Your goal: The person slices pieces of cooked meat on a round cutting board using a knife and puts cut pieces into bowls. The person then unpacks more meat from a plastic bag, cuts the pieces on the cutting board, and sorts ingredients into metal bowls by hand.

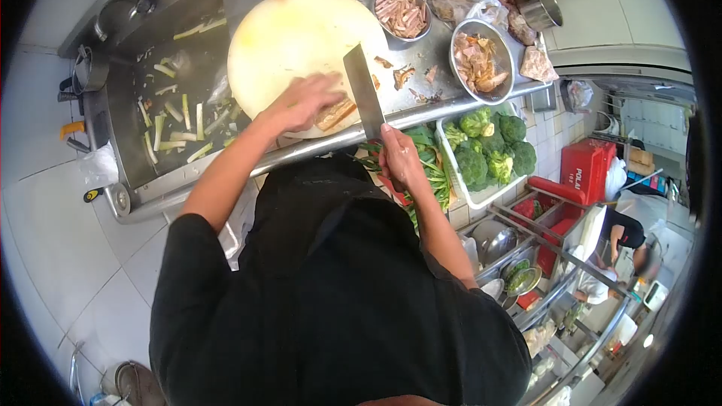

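A Chinese cleaver (364, 89) is in my right hand (401, 155), its broad blade upright past the right edge of the round cutting board (301, 30). My left hand (308, 102) is over the near part of the board, its fingers smeared by motion. Just beside those fingers lies a browned slab of meat (336, 115); whether they touch it I cannot tell. Small brown meat scraps (404, 76) lie on the steel counter right of the blade. Behind them stand a bowl of sliced meat strips (401, 15) and a larger bowl of meat pieces (479, 64).
At the left is a steel sink (124, 135) with cut green-onion pieces (180, 116). A white basket (470, 199) of broccoli (492, 146) stands below the counter's rail (444, 110) at right. Leafy greens (430, 173) hang near my right hand. Other people (628, 237) are far right.
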